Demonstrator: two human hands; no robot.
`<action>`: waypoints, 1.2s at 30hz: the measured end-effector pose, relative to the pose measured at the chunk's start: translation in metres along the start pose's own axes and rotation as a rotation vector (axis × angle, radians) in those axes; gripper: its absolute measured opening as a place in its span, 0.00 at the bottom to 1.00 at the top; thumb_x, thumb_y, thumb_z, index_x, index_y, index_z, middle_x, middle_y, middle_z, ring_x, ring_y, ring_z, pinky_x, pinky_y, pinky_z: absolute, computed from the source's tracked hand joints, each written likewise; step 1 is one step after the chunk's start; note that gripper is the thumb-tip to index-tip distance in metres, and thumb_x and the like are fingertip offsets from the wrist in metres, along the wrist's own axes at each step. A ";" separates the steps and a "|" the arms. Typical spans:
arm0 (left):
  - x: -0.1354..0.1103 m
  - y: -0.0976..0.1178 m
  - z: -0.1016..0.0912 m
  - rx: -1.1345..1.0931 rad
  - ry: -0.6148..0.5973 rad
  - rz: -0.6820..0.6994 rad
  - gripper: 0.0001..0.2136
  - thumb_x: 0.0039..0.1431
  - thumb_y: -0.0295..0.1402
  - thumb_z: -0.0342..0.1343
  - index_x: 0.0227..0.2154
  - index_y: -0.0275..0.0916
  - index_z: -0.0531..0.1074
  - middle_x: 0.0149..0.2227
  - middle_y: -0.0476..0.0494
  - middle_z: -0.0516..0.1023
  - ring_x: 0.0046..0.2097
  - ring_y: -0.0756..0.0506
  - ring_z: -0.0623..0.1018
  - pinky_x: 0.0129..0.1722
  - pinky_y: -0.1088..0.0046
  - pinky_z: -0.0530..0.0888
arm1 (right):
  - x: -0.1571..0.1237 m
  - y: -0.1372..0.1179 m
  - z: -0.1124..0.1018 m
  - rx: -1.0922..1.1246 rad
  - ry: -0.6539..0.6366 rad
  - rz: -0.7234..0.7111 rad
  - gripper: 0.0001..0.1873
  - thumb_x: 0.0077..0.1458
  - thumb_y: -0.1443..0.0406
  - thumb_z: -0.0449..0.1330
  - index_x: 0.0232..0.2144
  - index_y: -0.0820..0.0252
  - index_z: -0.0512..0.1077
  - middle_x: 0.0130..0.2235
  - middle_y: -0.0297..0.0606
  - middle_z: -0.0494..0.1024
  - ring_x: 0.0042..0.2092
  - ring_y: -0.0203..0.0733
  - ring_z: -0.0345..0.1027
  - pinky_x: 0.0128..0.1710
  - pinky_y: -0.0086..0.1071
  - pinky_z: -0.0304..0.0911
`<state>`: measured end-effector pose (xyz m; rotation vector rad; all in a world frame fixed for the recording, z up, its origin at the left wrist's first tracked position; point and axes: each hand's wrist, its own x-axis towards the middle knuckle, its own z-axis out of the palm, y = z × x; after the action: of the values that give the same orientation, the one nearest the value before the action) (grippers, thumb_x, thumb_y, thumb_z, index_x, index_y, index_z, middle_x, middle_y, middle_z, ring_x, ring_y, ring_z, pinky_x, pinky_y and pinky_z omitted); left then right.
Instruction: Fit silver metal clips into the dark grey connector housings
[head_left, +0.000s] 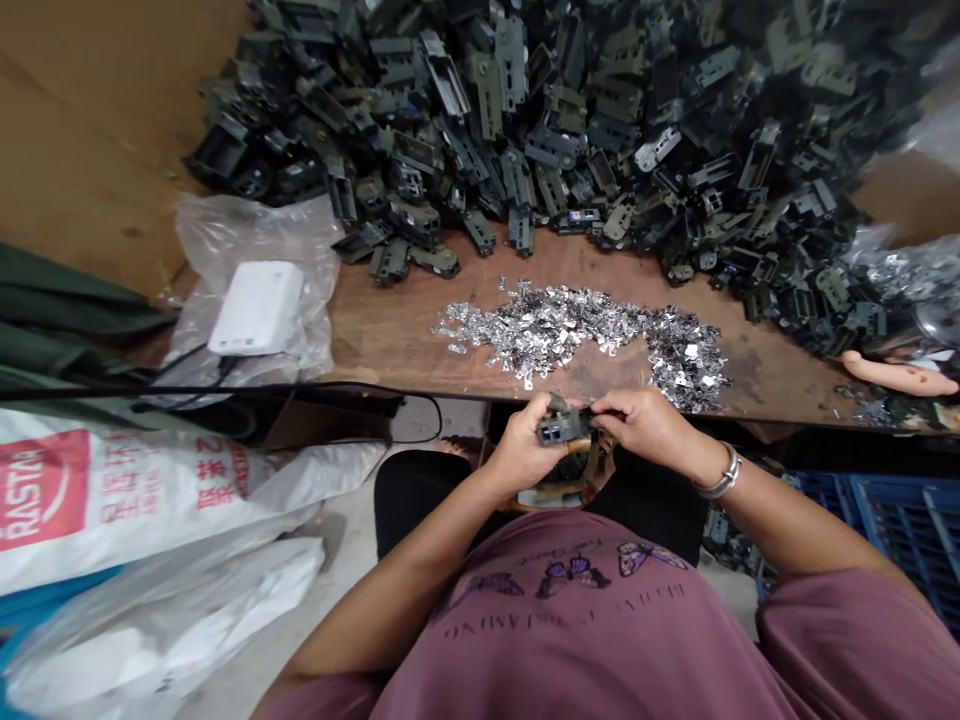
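My left hand (523, 447) is closed around a dark grey-green moulded plastic part (562, 428), held over my lap just off the table's front edge. My right hand (637, 425) pinches at the right end of that same part; whether a small piece sits between its fingertips is hidden. Below both hands, a brownish container (598, 468) rests on my lap with similar dark parts inside. Small shiny metal clips (559, 325) lie in a loose heap on the table, just beyond my hands.
A large pile of dark plastic parts (517, 130) covers the back of the wooden table (390, 330). At left, a white box with a cable (257, 308) lies on clear plastic. A doll's arm (896, 374) is at right. White sacks (150, 490) and a blue crate (892, 520) flank me.
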<state>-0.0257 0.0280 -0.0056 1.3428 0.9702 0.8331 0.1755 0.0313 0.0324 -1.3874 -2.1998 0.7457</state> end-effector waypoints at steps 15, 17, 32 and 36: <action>-0.017 -0.007 -0.008 -0.041 0.015 -0.070 0.20 0.40 0.36 0.71 0.36 0.38 0.72 0.35 0.46 0.80 0.35 0.48 0.77 0.37 0.71 0.75 | -0.030 -0.002 0.032 0.194 0.239 -0.212 0.08 0.60 0.70 0.56 0.39 0.58 0.76 0.35 0.40 0.82 0.33 0.38 0.78 0.34 0.31 0.73; -0.018 -0.009 -0.008 -0.050 0.066 -0.027 0.20 0.41 0.37 0.71 0.36 0.38 0.72 0.37 0.45 0.81 0.36 0.47 0.79 0.38 0.71 0.76 | -0.032 -0.001 0.036 0.458 0.330 0.055 0.06 0.59 0.65 0.60 0.39 0.57 0.76 0.35 0.39 0.83 0.32 0.38 0.77 0.31 0.30 0.72; -0.016 -0.014 -0.006 -0.437 -0.166 -0.115 0.33 0.40 0.52 0.69 0.45 0.35 0.72 0.46 0.36 0.78 0.44 0.41 0.79 0.43 0.67 0.75 | -0.024 0.004 0.050 1.341 0.094 0.510 0.20 0.49 0.53 0.68 0.41 0.56 0.71 0.23 0.24 0.63 0.19 0.26 0.48 0.16 0.22 0.43; -0.009 -0.003 -0.005 -0.558 -0.195 -0.403 0.24 0.49 0.47 0.65 0.43 0.35 0.70 0.37 0.40 0.78 0.31 0.47 0.78 0.25 0.75 0.72 | -0.021 0.009 0.043 0.897 -0.044 0.284 0.20 0.60 0.51 0.57 0.48 0.56 0.68 0.26 0.27 0.68 0.22 0.30 0.59 0.22 0.25 0.55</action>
<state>-0.0343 0.0216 -0.0073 0.7008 0.7441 0.5884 0.1641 0.0061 -0.0080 -1.1768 -1.3615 1.6098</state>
